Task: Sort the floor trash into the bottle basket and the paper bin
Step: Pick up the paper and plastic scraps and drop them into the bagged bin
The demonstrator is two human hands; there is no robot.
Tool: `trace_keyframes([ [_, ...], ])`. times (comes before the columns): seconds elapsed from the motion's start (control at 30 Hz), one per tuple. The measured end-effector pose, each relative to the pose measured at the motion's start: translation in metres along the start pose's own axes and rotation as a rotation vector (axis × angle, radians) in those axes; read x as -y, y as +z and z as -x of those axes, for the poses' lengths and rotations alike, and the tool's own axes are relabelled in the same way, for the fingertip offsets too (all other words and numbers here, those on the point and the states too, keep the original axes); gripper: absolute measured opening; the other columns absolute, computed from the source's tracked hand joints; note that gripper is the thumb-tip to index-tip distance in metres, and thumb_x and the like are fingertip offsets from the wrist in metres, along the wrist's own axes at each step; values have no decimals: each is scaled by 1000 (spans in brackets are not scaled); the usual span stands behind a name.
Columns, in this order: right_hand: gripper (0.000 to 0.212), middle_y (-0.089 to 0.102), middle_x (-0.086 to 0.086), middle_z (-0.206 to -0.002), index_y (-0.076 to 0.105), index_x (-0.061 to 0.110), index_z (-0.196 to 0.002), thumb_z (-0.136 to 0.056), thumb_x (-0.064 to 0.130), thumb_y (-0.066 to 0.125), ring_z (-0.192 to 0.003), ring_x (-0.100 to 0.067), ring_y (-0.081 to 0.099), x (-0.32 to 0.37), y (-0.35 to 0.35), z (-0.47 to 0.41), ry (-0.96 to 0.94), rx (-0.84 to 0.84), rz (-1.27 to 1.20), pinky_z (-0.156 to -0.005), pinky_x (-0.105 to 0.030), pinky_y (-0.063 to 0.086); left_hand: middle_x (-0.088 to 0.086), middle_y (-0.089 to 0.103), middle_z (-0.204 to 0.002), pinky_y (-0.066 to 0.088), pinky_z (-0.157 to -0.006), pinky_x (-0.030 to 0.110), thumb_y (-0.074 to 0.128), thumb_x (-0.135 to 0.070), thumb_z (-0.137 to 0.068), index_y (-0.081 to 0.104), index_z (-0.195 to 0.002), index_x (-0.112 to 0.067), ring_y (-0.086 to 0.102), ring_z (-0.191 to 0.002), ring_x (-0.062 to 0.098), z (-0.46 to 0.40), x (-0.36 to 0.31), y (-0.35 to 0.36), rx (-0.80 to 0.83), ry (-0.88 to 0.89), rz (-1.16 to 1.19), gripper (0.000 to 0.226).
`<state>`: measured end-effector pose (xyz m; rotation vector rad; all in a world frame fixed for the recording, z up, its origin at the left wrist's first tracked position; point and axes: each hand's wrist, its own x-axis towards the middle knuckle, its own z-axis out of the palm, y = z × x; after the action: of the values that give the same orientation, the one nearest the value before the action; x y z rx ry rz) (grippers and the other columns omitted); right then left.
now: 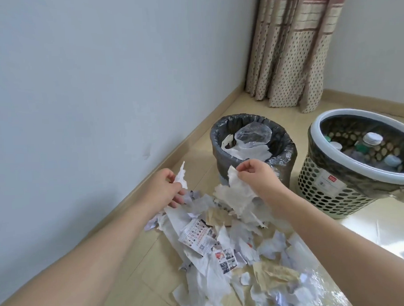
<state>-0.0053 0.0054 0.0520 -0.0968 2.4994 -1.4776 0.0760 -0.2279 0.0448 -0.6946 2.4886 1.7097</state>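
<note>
Torn white paper scraps [224, 251] nearest; both hands, left [168, 189] and right [257, 176], each pinch tissue, near black-lined paper bin [286, 146] for dropping.

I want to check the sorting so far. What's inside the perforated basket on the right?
Inside the perforated basket are capped plastic bottles, lying on a dark liner. Its near wall hides whatever lies lower down, so no count.

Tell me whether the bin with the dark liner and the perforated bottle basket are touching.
Apart. The head view shows a strip of bare floor between the lined paper bin and the bottle basket, from rims to bases.
</note>
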Motion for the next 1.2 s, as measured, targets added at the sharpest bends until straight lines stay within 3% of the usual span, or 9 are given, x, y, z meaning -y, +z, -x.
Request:
trace_keyframes([
  [0.2, 20, 61, 0, -86, 59, 23, -90, -92, 5, 51, -71, -14, 52, 20, -62, -51, 20, -209, -175, -58, -26, 41, 11, 71, -81, 49, -50, 29, 50, -4, -91, 54, -92, -10, 64, -55, 22, -45, -81, 29, -12, 200, -66, 7],
  [0.33, 23, 59, -1, -87, 59, 18, -96, -91, 1, 44, -64, -13, 50, 31, -93, -90, -36, -465, -263, -46, -19, 39, 1, 71, -75, 48, -57, 26, 50, -16, -92, 56, -83, -20, 62, -58, 17, -87, -128, 65, -48, 405, -319, 11],
  [0.47, 28, 62, 2, -95, 64, 20, -97, -93, 6, 40, -78, -14, 54, 18, -95, -112, -109, -617, -197, -54, -17, 33, 0, 66, -77, 50, -65, 36, 45, -17, -88, 55, -84, -25, 61, -72, 25, -132, -145, 108, -80, 502, -622, 13],
  [0.53, 31, 64, 1, -102, 66, 18, -100, -94, 6, 39, -84, -16, 57, 6, -82, -120, -109, -528, -88, -56, -15, 34, 2, 65, -85, 50, -75, 39, 42, -13, -87, 54, -91, -27, 59, -82, 27, -149, -140, 126, -32, 530, -890, 19],
  [0.67, 35, 64, -11, -120, 65, 10, -119, -93, 3, 43, -101, -26, 63, -17, -62, -138, 50, -23, 410, -80, -28, 53, 8, 60, -117, 30, -109, 45, 46, -13, -87, 59, -117, -25, 46, -120, 32, -162, -124, 152, 263, 379, -1483, 35],
  [0.77, 37, 65, -13, -118, 67, 7, -116, -90, -1, 42, -104, -28, 64, -17, -65, -137, 27, 5, 531, -89, -36, 55, 6, 60, -122, 25, -110, 44, 45, -15, -86, 66, -114, -32, 39, -124, 30, -159, -125, 146, 205, 423, -1418, 39],
  [0.93, 36, 65, -3, -117, 67, 13, -113, -92, 5, 38, -93, -18, 59, -7, -69, -128, -261, -241, 462, -78, -25, 45, -6, 59, -119, 25, -98, 39, 47, -12, -83, 67, -103, -29, 44, -115, 24, -149, -108, 99, -202, 689, -1080, 33],
  [1.07, 24, 62, -3, -106, 66, 9, -104, -92, 4, 46, -94, -15, 56, -4, -34, -88, -602, -349, 353, -82, -23, 44, 2, 58, -119, 32, -92, 38, 47, -7, -84, 64, -109, -21, 46, -113, 30, -133, -38, 49, -308, 455, -855, 33],
  [1.2, 20, 61, -8, -98, 66, 4, -97, -84, -3, 52, -86, -23, 58, -23, 23, -47, -888, -146, 396, -77, -32, 48, 7, 59, -122, 43, -94, 37, 48, -8, -86, 63, -116, -17, 51, -114, 31, -113, 63, 7, -172, 161, -807, 34],
])
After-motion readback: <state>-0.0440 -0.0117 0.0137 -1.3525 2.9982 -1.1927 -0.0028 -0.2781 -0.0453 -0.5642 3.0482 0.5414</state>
